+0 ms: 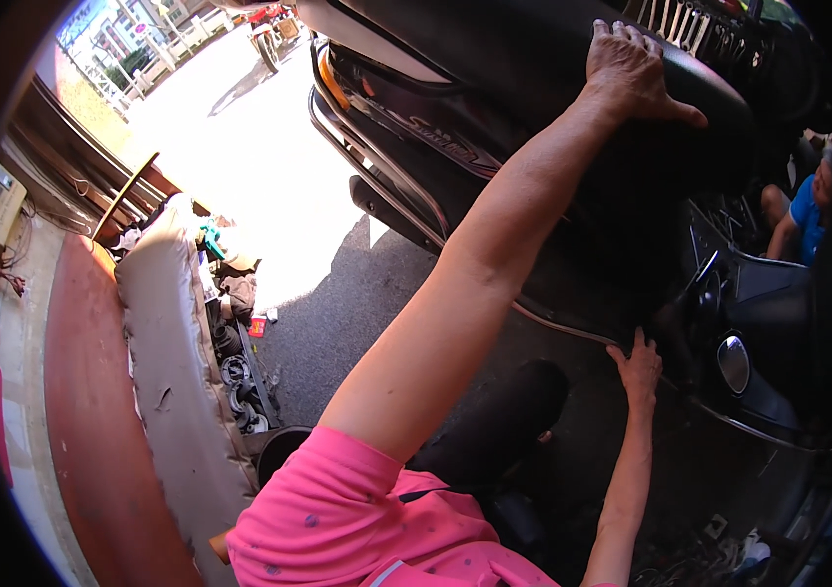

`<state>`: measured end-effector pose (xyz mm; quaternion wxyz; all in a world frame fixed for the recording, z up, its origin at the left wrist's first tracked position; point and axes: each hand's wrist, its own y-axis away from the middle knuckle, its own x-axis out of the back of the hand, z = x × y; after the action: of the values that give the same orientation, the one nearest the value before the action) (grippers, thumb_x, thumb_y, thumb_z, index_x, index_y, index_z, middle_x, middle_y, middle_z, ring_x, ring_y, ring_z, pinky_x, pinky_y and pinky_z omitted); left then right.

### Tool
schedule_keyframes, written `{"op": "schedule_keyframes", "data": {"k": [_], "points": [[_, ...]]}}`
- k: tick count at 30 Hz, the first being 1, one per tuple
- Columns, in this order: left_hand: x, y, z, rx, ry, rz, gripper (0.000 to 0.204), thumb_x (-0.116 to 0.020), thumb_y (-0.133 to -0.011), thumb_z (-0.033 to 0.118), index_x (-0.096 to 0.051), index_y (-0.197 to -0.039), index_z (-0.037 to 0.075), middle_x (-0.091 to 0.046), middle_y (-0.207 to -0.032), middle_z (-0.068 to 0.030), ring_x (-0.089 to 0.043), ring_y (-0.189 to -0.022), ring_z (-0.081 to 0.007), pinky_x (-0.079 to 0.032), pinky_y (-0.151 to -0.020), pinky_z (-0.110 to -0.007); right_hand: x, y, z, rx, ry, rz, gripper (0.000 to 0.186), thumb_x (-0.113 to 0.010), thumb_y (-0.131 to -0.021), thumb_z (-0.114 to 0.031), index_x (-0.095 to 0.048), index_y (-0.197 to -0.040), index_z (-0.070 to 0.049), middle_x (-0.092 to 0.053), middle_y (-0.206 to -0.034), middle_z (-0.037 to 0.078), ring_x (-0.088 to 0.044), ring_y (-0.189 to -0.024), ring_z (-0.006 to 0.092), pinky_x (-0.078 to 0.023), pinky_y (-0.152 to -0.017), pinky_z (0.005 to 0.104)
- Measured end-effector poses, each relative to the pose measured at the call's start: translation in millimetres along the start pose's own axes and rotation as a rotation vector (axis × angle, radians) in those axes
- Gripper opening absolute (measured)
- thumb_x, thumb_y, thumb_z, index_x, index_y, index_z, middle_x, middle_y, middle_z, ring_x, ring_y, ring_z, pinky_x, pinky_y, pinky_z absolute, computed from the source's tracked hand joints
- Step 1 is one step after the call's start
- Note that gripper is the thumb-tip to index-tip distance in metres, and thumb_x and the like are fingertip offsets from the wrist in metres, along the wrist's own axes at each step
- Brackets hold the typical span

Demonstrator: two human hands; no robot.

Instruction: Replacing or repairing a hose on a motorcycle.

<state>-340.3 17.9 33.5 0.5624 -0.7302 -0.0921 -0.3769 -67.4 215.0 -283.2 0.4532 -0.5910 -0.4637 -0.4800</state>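
Observation:
A dark scooter (416, 137) with metal side rails fills the upper middle and right. My left hand (631, 78) rests with spread fingers on its long black seat (514, 39), the arm stretched across the view. Lower right, my right hand (639, 370) touches or nearly touches the thin metal trim (563, 326) along the scooter's lower edge, fingers apart and thumb out. An oval chrome mirror (733, 362) is at the right on dark bodywork. My dark-clad leg (504, 421) is bent beneath me.
Left are a padded grey bench (166, 372), a reddish board (83, 372) and scattered parts (240, 391) on asphalt (308, 352). A person in blue (809, 215) sits at far right. Wrenches (675, 24) hang behind the seat. A motorbike (269, 44) stands out in the sunlight.

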Motion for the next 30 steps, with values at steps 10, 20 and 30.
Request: {"op": "schedule_keyframes", "data": {"k": [10,20,30], "points": [[7.0,1.5,1.3,-0.005,-0.062,0.014,0.131,-0.04,-0.049,0.103,-0.063,-0.122,-0.004,-0.061,-0.123,-0.0228,-0.056,-0.117,-0.0326,-0.033,-0.099,-0.048,-3.9,-0.6,3.7,0.011,0.043,-0.006,0.082,-0.069,-0.079,-0.058,-0.048,-0.139,-0.007,-0.061,-0.113,0.027,-0.066,-0.089,0.0361,-0.057,-0.069,0.0398],[-2.9,2.7,0.1,-0.012,-0.083,0.069,0.131,-0.038,-0.051,0.103,-0.06,-0.127,-0.002,-0.058,-0.127,-0.0241,-0.053,-0.122,-0.0363,-0.03,-0.105,-0.053,-7.0,-1.1,4.2,0.015,0.082,0.027,0.081,-0.07,-0.077,-0.058,-0.051,-0.137,-0.007,-0.06,-0.115,0.029,-0.068,-0.086,0.0359,-0.058,-0.067,0.0389],[-3.0,0.3,1.1,0.01,-0.05,0.019,0.128,-0.039,-0.052,0.102,-0.061,-0.125,-0.001,-0.059,-0.125,-0.0239,-0.053,-0.122,-0.0355,-0.033,-0.102,-0.051,-10.5,-1.7,6.9,0.001,0.048,0.005,0.083,-0.07,-0.078,-0.059,-0.048,-0.14,-0.008,-0.061,-0.115,0.026,-0.066,-0.092,0.0362,-0.057,-0.07,0.0405]]}}
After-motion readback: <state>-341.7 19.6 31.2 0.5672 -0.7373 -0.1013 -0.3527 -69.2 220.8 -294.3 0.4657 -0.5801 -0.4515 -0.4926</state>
